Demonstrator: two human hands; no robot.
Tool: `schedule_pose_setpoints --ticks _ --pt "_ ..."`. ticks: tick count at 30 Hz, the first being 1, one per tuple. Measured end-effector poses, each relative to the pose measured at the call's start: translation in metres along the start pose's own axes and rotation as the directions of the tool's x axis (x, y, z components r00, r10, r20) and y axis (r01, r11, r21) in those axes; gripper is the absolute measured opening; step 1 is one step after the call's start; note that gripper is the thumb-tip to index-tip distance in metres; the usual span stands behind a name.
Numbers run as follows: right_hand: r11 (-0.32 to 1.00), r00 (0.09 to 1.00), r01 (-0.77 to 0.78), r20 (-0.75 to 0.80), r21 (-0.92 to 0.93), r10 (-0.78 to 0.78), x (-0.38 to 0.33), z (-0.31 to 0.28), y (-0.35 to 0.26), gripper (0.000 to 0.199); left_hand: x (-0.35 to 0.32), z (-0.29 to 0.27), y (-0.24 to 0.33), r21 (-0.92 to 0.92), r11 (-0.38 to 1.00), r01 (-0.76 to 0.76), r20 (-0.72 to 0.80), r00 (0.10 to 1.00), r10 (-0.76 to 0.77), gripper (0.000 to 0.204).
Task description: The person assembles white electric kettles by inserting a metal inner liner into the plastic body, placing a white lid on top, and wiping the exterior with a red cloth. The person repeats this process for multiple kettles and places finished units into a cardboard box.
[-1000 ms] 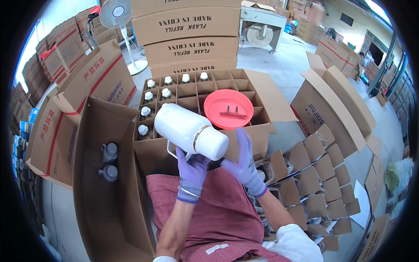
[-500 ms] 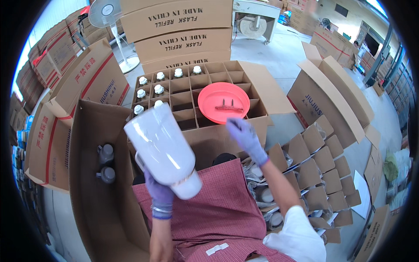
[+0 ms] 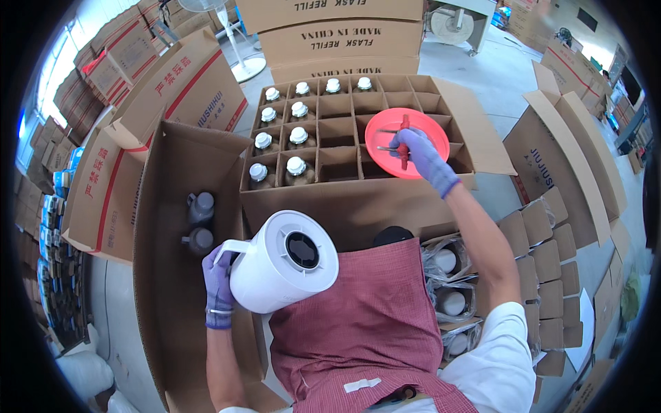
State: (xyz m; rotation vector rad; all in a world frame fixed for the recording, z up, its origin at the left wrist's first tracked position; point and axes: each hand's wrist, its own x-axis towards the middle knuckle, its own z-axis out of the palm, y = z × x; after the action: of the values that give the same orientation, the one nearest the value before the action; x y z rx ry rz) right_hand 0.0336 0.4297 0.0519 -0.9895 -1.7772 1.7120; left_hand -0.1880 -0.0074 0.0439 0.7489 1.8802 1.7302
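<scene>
My left hand [image 3: 219, 282], gloved in pale purple, is closed on the handle of a white vacuum flask [image 3: 265, 272]. The flask is tilted above my lap, and the end with a dark round opening faces up toward me. My right hand [image 3: 415, 148], gloved alike, grips a red two-pronged tool [image 3: 404, 155] by its bar, over a round red dish [image 3: 428, 126]. The dish rests on the dividers of an open carton [image 3: 344, 196]. White-capped flask refills [image 3: 296, 165] fill several of the carton's left cells.
To my left stands a tall open carton [image 3: 172, 303] with two grey flask lids [image 3: 200, 206] in it. At right, a divided carton [image 3: 551, 286] holds plastic-wrapped white pieces [image 3: 451, 303]. Stacked cartons [image 3: 337, 41] and a fan [image 3: 246, 69] are beyond.
My right hand has reached forward into the red dish and taken hold of the two-pronged tool. The flask in my left hand has turned so its dark-holed end faces me.
</scene>
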Motion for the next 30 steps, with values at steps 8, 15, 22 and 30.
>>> schedule_pose_setpoints --ticks 8,15,22,30 --pt "-0.157 0.061 0.964 0.752 -0.215 -0.656 -0.152 0.084 -0.064 0.026 0.011 0.011 0.014 0.020 0.999 0.026 0.164 0.986 -0.029 0.030" --pt "-0.092 0.018 0.991 0.784 -0.095 -0.621 -0.174 0.094 -0.054 0.026 0.000 0.018 0.016 0.015 0.998 -0.061 0.158 0.986 0.058 0.028" --pt "0.931 0.855 0.341 0.456 -0.133 -0.248 -0.193 0.094 -0.035 0.023 -0.042 0.044 0.027 0.081 0.958 -0.274 -0.087 0.956 0.281 0.031" --pt "0.447 0.819 0.377 0.067 -0.811 -0.570 -0.006 0.002 0.006 0.023 -0.072 0.068 0.047 -0.395 0.916 0.067 0.052 0.997 -0.050 0.043"
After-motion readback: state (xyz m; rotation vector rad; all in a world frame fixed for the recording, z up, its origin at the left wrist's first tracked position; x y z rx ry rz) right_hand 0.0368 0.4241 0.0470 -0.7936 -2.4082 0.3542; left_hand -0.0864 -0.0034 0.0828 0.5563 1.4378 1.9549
